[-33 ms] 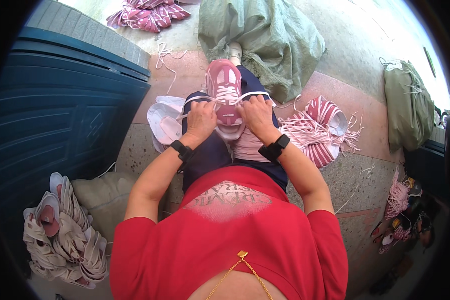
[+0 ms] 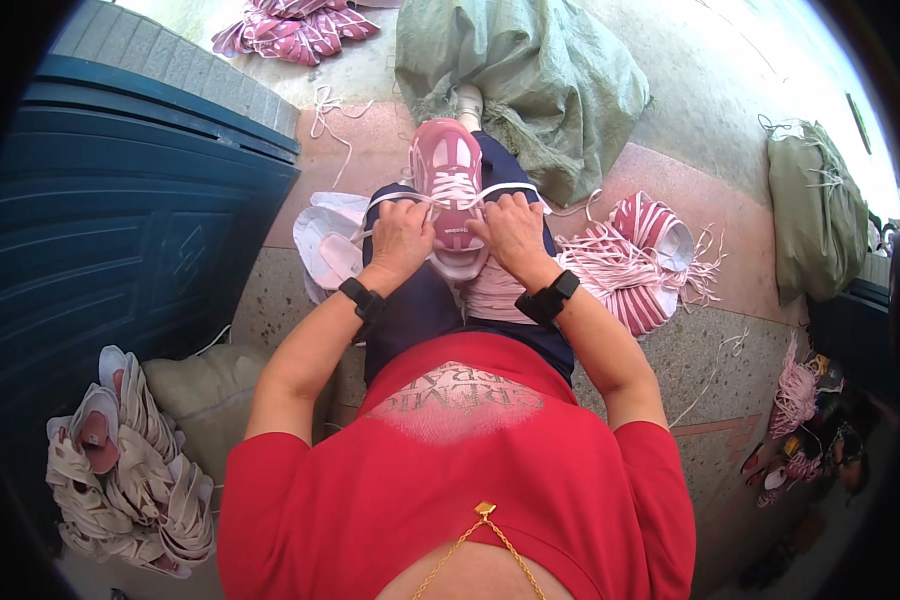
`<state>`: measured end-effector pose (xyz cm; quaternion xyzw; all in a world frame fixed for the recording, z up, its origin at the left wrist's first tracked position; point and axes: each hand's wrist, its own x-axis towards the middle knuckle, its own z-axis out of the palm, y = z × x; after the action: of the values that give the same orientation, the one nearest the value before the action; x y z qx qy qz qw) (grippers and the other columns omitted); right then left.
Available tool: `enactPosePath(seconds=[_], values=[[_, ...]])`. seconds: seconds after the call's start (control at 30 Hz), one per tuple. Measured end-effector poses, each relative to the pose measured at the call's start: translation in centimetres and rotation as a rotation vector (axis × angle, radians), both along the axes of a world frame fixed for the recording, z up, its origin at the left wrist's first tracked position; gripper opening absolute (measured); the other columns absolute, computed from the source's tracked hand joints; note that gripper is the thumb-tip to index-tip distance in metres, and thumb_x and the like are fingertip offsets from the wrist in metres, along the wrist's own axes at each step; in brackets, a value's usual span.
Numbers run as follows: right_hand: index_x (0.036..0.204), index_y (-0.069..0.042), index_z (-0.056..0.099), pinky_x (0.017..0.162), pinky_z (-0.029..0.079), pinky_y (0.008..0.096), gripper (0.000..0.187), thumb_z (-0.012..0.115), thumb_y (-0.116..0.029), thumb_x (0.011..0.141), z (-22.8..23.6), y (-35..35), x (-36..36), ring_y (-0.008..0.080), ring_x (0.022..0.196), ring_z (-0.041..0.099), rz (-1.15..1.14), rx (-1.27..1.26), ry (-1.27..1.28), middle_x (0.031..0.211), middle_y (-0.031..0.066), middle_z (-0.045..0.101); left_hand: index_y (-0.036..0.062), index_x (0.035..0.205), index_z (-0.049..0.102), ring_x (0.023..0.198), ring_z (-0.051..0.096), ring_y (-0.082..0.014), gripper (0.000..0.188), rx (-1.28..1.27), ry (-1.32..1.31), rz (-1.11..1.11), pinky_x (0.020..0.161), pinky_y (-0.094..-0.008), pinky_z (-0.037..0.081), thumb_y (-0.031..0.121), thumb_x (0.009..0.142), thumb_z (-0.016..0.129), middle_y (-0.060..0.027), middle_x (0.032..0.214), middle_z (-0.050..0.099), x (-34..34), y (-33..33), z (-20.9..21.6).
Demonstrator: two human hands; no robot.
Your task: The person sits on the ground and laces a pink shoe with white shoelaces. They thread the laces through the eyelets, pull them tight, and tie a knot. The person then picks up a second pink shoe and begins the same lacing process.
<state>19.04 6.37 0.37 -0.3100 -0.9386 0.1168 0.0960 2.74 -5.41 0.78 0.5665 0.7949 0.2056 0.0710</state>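
Pink shoe upper [image 2: 448, 155], smooth-panelled, with matt cloth laces [image 2: 455, 188].
Green sack [image 2: 530, 80], creased, plastic-looking; red shirt [image 2: 370, 490], matt cloth; neck chain [image 2: 485, 509], glossy metal.

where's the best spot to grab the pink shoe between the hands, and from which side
Probably grip the pink shoe by its collar, coming from the near side, between the left hand and right hand: the toe points away, so the collar faces this way, while laces drawn out to both sides crowd the middle.
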Motion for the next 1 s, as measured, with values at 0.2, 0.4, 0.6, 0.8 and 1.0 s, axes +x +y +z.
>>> enactPosePath(seconds=[0.2,0.4,0.6,0.8,1.0], values=[[0.091,-0.007,0.064,0.071,0.042,0.0472,0.018,0.054,-0.021,0.084,-2.5,0.8,0.3,0.0327,0.085,0.054,-0.042,-0.227,0.124,0.085,0.0133,0.06,0.0034,0.103,0.06,0.065,0.06,-0.0277,0.022,0.09,-0.277,-0.075,0.058,-0.0369,0.049,0.013,0.084,0.057,-0.0147,0.08,0.063,-2.1,7.1,0.9],[0.094,-0.004,0.061,0.074,0.046,0.0425,0.019,0.055,-0.003,0.075,-2.4,-0.1,0.3,0.0321,0.08,0.054,-0.13,-0.394,0.422,0.084,0.0134,0.06,-0.0015,0.135,0.033,0.039,0.052,-0.0128,0.069,-0.66,-0.91,-0.145,0.031,-0.0269,0.038,0.002,0.073,0.063,-0.0095,0.063,0.057,0.0,13.8,1.8],[0.09,-0.007,0.058,0.071,0.04,0.0386,0.017,0.055,-0.008,0.074,-1.1,0.3,-0.4,0.024,0.082,0.053,0.157,0.054,0.188,0.079,0.0069,0.056,0.0022,0.129,0.041,0.04,0.051,-0.0088,0.063,-0.549,-1.332,0.099,0.033,-0.0225,0.038,0.0,0.072,0.068,-0.0077,0.065,0.059,-1.6,13.6,1.5],[0.084,-0.008,0.056,0.078,0.036,0.0386,0.012,0.056,-0.006,0.072,-0.5,1.5,-0.9,0.0228,0.089,0.051,0.231,0.139,0.302,0.088,0.0065,0.054,0.0055,0.093,0.061,0.041,0.047,-0.0029,0.015,-0.345,-1.411,0.056,0.037,-0.0175,0.039,0.004,0.079,0.065,-0.0018,0.067,0.06,-3.3,13.3,4.8],[0.096,-0.001,0.05,0.08,0.049,0.0373,0.009,0.042,0.004,0.093,17.0,4.5,-0.1,0.0207,0.08,0.061,0.194,-0.057,1.071,0.084,0.0125,0.061,-0.0006,0.09,0.059,0.05,0.058,-0.0137,0.016,-0.52,-1.213,0.105,0.037,-0.0256,0.041,0.007,0.079,0.067,-0.0126,0.072,0.063,-1.7,13.1,2.7]])
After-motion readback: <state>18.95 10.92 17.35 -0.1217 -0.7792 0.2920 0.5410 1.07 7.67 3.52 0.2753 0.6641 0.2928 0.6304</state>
